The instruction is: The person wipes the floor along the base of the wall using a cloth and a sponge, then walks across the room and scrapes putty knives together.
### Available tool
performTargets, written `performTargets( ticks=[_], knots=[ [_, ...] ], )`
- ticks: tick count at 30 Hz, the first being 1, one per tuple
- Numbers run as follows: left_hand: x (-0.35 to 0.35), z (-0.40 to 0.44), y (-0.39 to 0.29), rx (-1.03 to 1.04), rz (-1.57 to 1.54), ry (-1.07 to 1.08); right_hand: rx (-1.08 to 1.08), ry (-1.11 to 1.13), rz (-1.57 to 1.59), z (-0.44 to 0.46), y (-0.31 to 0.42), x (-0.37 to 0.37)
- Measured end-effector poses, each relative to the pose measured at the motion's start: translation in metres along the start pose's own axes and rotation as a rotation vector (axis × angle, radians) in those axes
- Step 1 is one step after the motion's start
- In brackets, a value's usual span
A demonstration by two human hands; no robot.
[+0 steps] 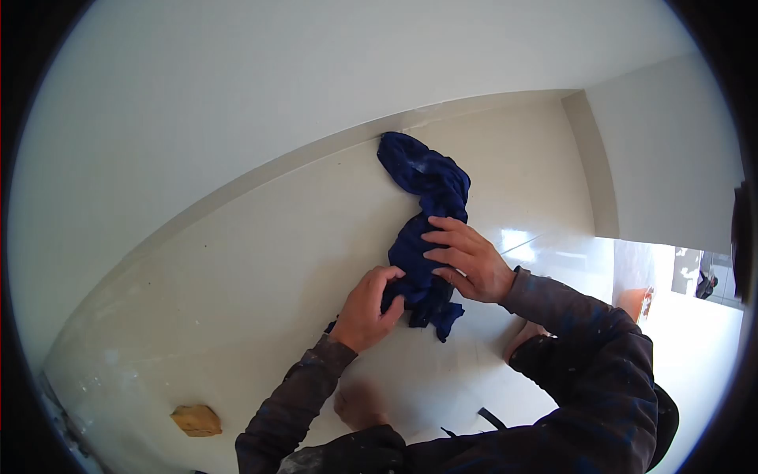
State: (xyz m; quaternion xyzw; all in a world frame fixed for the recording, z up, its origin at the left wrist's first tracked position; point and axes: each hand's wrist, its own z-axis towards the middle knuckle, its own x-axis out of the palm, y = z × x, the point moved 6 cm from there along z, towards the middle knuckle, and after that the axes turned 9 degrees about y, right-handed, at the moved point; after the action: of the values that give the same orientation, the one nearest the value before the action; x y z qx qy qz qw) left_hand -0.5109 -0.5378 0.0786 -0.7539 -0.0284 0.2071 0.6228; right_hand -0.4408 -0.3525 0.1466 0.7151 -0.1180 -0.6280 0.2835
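Observation:
A dark navy-blue cloth (426, 174), perhaps a garment, lies crumpled in a long bunch on the pale floor. Its far end reaches the foot of the wall, and its near end has a loose ragged tip. My left hand (368, 310) is at the near left side of the cloth, thumb and fingers curled around a fold of it. My right hand (471, 262) rests on the right side of the cloth with fingers spread and stretched over it. The cloth under both hands is partly hidden.
A white wall (237, 95) with a beige skirting (260, 162) runs along the far side, and another wall stands at right. A yellow-brown block-like object (197, 421) lies at lower left. My bare feet are on the glossy floor (260, 292). An orange container (634, 302) stands by the opening at right.

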Motion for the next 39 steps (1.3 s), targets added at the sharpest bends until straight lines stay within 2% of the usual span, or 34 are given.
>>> performTargets(
  ticks=[1, 3, 4, 6, 8, 10, 11, 13, 17, 18, 20, 23, 24, 25, 27, 28, 29, 32, 34, 37, 39],
  knots=[
    [-0.014, 0.007, -0.007, -0.037, -0.205, -0.025, 0.068, -0.17, 0.147, 0.003, -0.001, -0.015],
    [-0.037, 0.032, -0.023, 0.036, -0.187, -0.02, 0.203, -0.311, 0.265, 0.013, -0.008, -0.028],
    [-0.052, 0.046, -0.029, 0.081, -0.079, -0.054, 0.437, -0.483, 0.444, 0.016, -0.03, -0.035],
    [-0.07, 0.069, -0.024, 0.129, 0.041, -0.047, 0.717, -0.743, 0.665, 0.022, -0.077, -0.046],
    [-0.096, 0.088, -0.007, 0.186, 0.42, -0.137, 0.769, -0.868, 0.709, 0.038, -0.116, -0.049],
    [-0.119, 0.092, 0.024, 0.168, 0.55, -0.109, 0.774, -1.044, 0.264, 0.045, -0.129, -0.049],
    [-0.124, 0.09, 0.037, 0.14, 0.662, -0.117, 0.8, -1.068, 0.287, 0.051, -0.128, -0.042],
    [-0.126, 0.079, 0.059, 0.154, 0.669, -0.122, 0.869, -1.349, 0.432, 0.057, -0.115, -0.03],
    [-0.129, 0.08, 0.063, 0.129, 0.757, -0.137, 0.814, -1.491, 0.73, 0.088, -0.106, -0.01],
    [-0.126, 0.083, 0.058, 0.198, 0.778, -0.151, 0.855, -1.608, 0.804, 0.086, -0.115, -0.009],
    [-0.126, 0.077, 0.068, 0.172, 0.785, -0.119, 0.913, -1.812, 0.928, 0.091, -0.118, -0.008],
    [-0.123, 0.073, 0.07, 0.169, 0.843, -0.077, 0.823, -1.846, 0.916, 0.113, -0.087, 0.001],
    [-0.121, 0.071, 0.065, 0.176, 0.823, -0.118, 0.718, -1.831, 0.75, 0.12, -0.073, 0.005],
    [-0.119, 0.068, 0.063, 0.183, 0.794, -0.16, 0.725, -1.845, 0.767, 0.124, -0.066, 0.023],
    [-0.114, 0.069, 0.061, 0.121, 0.828, -0.097, 0.603, -1.684, 0.609, 0.123, -0.055, 0.015],
    [-0.117, 0.066, 0.066, 0.148, 0.823, -0.085, 0.681, -1.786, 0.696, 0.12, -0.069, 0.023],
    [-0.119, 0.061, 0.067, 0.169, 0.818, -0.077, 0.782, -1.877, 1.007, 0.112, -0.091, 0.022],
    [-0.119, 0.063, 0.064, 0.191, 0.839, -0.078, 0.868, -1.958, 1.125, 0.106, -0.101, 0.009],
    [-0.116, 0.067, 0.066, 0.202, 0.841, -0.066, 0.646, -1.823, 0.573, 0.116, -0.081, 0.013],
    [-0.116, 0.064, 0.067, 0.209, 0.861, -0.1, 0.605, -1.812, 0.546, 0.112, -0.083, 0.013],
    [-0.117, 0.06, 0.07, 0.178, 0.856, -0.043, 0.627, -1.991, 0.949, 0.115, -0.108, 0.014]
  ],
)
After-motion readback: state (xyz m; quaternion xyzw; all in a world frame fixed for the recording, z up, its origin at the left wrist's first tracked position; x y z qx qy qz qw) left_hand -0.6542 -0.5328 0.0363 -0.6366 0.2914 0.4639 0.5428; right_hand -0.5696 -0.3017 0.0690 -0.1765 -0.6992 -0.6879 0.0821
